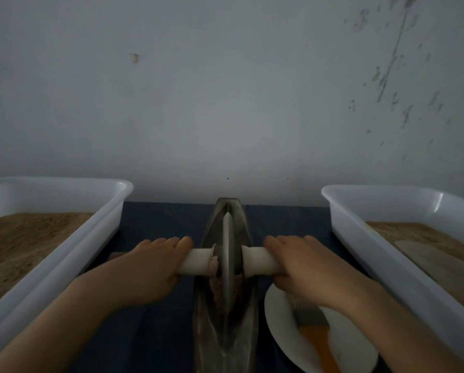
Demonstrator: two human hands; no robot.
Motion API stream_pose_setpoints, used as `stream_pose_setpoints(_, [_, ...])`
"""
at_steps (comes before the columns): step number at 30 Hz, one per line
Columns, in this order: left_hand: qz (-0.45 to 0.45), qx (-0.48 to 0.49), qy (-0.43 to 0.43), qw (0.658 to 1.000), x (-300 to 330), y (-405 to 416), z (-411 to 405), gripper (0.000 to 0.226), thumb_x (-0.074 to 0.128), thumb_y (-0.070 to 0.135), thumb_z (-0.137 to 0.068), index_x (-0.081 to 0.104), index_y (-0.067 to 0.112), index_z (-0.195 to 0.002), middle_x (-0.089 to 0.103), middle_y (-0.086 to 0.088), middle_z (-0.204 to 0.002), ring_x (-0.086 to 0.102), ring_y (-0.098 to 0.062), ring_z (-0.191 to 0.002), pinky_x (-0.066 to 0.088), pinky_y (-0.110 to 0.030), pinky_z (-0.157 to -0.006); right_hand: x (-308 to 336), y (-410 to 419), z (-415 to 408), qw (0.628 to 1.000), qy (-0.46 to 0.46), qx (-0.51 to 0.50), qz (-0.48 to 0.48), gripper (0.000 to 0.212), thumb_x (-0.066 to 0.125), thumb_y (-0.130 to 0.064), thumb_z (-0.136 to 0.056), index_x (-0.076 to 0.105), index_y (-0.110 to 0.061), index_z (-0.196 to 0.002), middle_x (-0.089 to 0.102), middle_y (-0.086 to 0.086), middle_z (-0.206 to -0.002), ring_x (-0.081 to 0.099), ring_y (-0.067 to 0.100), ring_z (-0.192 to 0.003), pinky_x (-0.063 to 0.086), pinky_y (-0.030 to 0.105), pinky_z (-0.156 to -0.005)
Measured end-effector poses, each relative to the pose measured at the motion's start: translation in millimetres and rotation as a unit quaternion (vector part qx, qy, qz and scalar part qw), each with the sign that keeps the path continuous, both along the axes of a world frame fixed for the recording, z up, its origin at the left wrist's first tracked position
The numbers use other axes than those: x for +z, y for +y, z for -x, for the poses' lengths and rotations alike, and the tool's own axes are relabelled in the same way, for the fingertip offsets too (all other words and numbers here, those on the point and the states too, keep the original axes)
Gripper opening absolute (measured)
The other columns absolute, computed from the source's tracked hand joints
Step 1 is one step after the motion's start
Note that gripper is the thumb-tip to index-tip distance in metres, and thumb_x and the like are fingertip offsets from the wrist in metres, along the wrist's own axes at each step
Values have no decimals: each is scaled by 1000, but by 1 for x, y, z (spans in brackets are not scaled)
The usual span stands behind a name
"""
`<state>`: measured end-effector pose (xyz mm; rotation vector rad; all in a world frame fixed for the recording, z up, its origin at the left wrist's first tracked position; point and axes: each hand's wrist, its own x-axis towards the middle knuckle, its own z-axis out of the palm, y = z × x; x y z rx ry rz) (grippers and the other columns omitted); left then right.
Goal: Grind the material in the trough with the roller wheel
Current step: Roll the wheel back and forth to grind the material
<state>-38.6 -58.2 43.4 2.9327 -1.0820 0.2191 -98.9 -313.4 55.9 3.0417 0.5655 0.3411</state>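
A: Two hands are on the roller wheel (227, 261), so grinding looks underway. The wheel stands on edge in the dark boat-shaped trough (225, 313), about midway along it, and brownish material (215, 288) clings beside the disc on its left face.

B: How much is done?

A: Hard to judge. The lump by the wheel looks clumped, not fine, so I'd say more passes remain. The trough floor is too dim to read further.

B: Start from the left, then.

A: A white tub (64, 232) holds tan powder. Next, the left hand (147, 267) wraps the white axle handle (196, 261), fingers curled over the top and closed on it. Then the wheel. The right hand (303, 265) clamps the other handle (260, 261) likewise, fingers together over it.

B: And beyond?

A: A white plate (282, 321) carrying an orange-handled brush (313, 332) sits just beside the trough, under the right wrist. Another white tub (381, 238) of powder stands furthest right.
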Motion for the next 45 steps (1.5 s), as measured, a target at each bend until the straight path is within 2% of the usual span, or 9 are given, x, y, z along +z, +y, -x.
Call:
stream_pose_setpoints(8, [45,76,-160,983,-27,-22,-34,44,53,26,-88,34,26,-128,41,6,-121,42,-14,-109,29,-28,-91,-26,-6,-50,992,-120,-36,10,33,57,-21,-85,45,-17,-116,52,1,-111,48,21,-100,24,32,-74])
stream_pose_setpoints(14, [74,90,-179,977,-27,-33,-54,48,61,11,-80,48,12,-126,51,-9,-115,49,-27,-100,35,-37,-88,-27,-4,-78,985,-163,-63,-14,36,52,-10,-84,47,-14,-120,52,5,-116,46,24,-105,28,33,-82])
stream_pose_setpoints(19, [32,87,-168,981,-24,-28,-37,49,55,24,-86,36,21,-131,42,1,-122,42,-16,-106,29,-29,-93,-35,-8,-61,988,-140,-60,-5,37,55,-19,-86,45,-18,-121,53,1,-115,47,20,-102,30,32,-85])
stream_pose_setpoints(24, [-18,85,-70,994,-10,-18,-4,49,52,28,-89,26,27,-130,37,8,-126,40,-11,-113,29,-27,-95,-24,-2,-27,996,-79,-39,-13,37,58,-28,-85,44,-25,-119,51,-5,-113,47,16,-102,30,30,-82])
stream_pose_setpoints(28, [-79,49,77,993,20,-11,13,38,48,27,-94,26,28,-125,40,7,-126,43,-10,-108,32,-27,-92,6,-1,-6,997,68,-18,-10,20,55,-25,-87,43,-25,-103,55,-4,-107,53,16,-95,28,29,-66])
stream_pose_setpoints(31, [-82,24,135,987,32,-9,16,29,47,26,-95,30,29,-118,45,8,-119,45,-7,-101,35,-25,-89,15,-1,0,988,152,-23,-1,24,54,-21,-88,44,-20,-110,54,-2,-108,52,14,-92,32,26,-62])
stream_pose_setpoints(40, [-22,92,-99,991,-9,-25,-29,46,51,23,-89,30,21,-130,39,2,-128,41,-18,-116,30,-31,-94,-17,-3,-52,996,-54,-67,26,34,55,-17,-87,42,-16,-118,50,3,-115,46,23,-103,22,31,-73])
stream_pose_setpoints(43, [31,99,-151,983,-20,-31,-36,56,61,9,-77,41,11,-130,47,-8,-119,47,-28,-106,34,-39,-92,-24,-3,-70,991,-112,-78,11,37,54,-13,-85,43,-16,-120,50,4,-117,44,24,-106,27,33,-79])
stream_pose_setpoints(45, [74,84,-193,975,-22,-34,-39,56,70,-2,-60,57,0,-114,57,-18,-100,56,-37,-84,44,-46,-78,-26,-2,-76,988,-133,-82,-5,40,55,-12,-84,44,-16,-122,51,4,-119,44,24,-108,30,34,-86])
